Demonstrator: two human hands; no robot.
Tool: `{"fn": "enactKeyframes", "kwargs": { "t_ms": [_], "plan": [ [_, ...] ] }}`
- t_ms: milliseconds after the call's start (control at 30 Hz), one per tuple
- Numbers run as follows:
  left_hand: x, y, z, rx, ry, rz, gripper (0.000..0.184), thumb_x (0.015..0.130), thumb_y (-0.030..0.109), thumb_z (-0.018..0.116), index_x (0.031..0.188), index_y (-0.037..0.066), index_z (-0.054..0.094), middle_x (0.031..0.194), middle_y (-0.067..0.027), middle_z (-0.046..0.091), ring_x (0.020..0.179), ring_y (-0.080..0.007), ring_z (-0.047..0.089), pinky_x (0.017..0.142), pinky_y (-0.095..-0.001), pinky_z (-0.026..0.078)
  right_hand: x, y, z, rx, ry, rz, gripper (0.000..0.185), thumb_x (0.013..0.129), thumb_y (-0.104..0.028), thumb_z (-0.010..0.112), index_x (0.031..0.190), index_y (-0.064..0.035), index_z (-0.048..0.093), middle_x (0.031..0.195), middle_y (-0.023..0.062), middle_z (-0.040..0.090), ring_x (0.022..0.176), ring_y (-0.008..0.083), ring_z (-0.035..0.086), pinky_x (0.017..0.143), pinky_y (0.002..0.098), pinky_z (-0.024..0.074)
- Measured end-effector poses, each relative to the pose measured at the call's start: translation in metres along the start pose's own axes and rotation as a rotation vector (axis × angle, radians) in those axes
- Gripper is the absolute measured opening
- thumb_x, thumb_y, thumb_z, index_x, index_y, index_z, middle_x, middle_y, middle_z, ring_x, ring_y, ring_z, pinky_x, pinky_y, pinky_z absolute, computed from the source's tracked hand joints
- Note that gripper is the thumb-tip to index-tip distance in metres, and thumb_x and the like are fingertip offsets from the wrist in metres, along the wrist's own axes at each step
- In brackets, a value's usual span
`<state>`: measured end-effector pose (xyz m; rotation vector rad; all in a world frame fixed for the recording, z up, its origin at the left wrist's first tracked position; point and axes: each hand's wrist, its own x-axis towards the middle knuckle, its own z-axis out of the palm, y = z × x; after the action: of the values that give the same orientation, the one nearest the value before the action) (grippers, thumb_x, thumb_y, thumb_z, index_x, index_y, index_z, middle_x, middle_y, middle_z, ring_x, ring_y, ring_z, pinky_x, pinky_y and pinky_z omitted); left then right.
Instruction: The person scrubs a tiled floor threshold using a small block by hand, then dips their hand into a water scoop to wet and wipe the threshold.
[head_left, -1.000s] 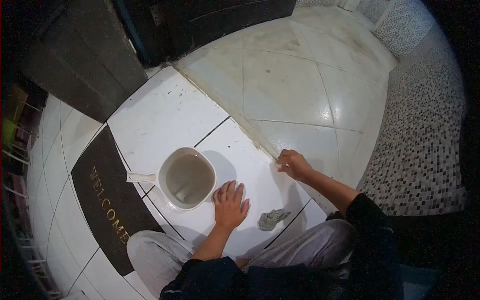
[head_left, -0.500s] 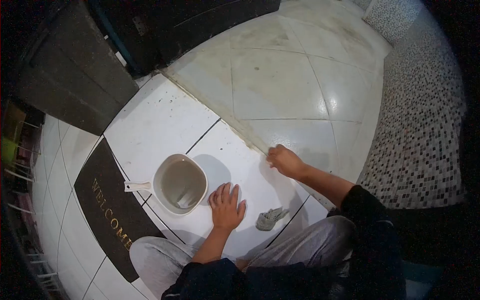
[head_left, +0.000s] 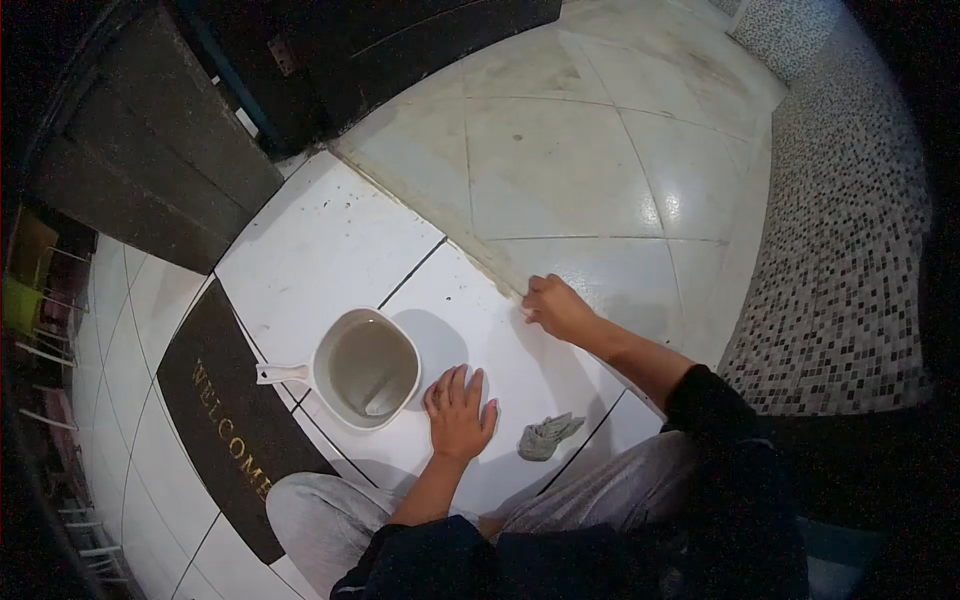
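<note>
My left hand (head_left: pixel 459 415) lies flat on the white floor tile, fingers stretched out, just right of a white dipper (head_left: pixel 318 350). Cloudy water fills part of the dipper, with a pale shape showing in it; its handle points left. My right hand (head_left: pixel 559 308) is closed at the edge strip (head_left: pixel 490 273) between the white tile and the stained pale floor, fingertips down against it. Whatever those fingers may hold is hidden. A crumpled grey cloth (head_left: pixel 549 437) rests on the tile between my left hand and my right knee.
A dark doormat (head_left: pixel 205 400) lettered WELCOME lies left of the dipper. Behind it stands a dark door (head_left: pixel 165 150). Stained tiles (head_left: pixel 560 170) stretch beyond the edge strip, and a mosaic-patterned wall (head_left: pixel 835 260) rises at right.
My right hand has shifted slightly up and left along the edge strip. My left hand stays flat on the tile; the dipper and cloth have not moved on the floor.
</note>
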<state>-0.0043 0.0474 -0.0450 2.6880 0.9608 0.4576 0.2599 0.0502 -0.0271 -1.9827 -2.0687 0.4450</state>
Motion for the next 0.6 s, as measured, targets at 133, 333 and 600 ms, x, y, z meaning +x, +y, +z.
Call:
{"fn": "enactKeyframes", "kwargs": {
  "t_ms": [133, 333, 600],
  "plan": [
    [-0.004, -0.003, 0.001, -0.007, -0.003, -0.009, 0.046, 0.079, 0.031, 0.054, 0.119, 0.008, 0.051, 0.124, -0.0125, 0.044, 0.118, -0.0281, 0.037, 0.098, -0.0481, 0.025, 0.030, 0.010, 0.022, 0.033, 0.135, -0.027, 0.017, 0.066, -0.014, 0.071, 0.075, -0.0041, 0.061, 0.091, 0.0125, 0.053, 0.080, 0.0326, 0.053, 0.072, 0.0399, 0.0466],
    [0.000, -0.003, 0.001, -0.026, 0.022, -0.005, 0.045, 0.079, 0.031, 0.054, 0.118, 0.008, 0.052, 0.123, -0.0129, 0.045, 0.118, -0.0286, 0.037, 0.098, -0.0478, 0.025, -0.013, 0.005, -0.003, 0.075, -0.023, 0.042, 0.021, 0.065, -0.017, 0.073, 0.078, -0.0040, 0.062, 0.089, 0.0138, 0.053, 0.080, 0.0339, 0.052, 0.073, 0.0414, 0.0463],
    [-0.001, -0.003, 0.002, -0.021, 0.048, 0.012, 0.046, 0.079, 0.031, 0.054, 0.119, 0.007, 0.052, 0.122, -0.0126, 0.045, 0.117, -0.0288, 0.038, 0.097, -0.0478, 0.026, 0.028, 0.003, 0.006, 0.114, 0.106, 0.073, 0.019, 0.064, -0.014, 0.072, 0.079, -0.0051, 0.064, 0.088, 0.0130, 0.053, 0.080, 0.0342, 0.052, 0.072, 0.0417, 0.0462]
  ]
}}
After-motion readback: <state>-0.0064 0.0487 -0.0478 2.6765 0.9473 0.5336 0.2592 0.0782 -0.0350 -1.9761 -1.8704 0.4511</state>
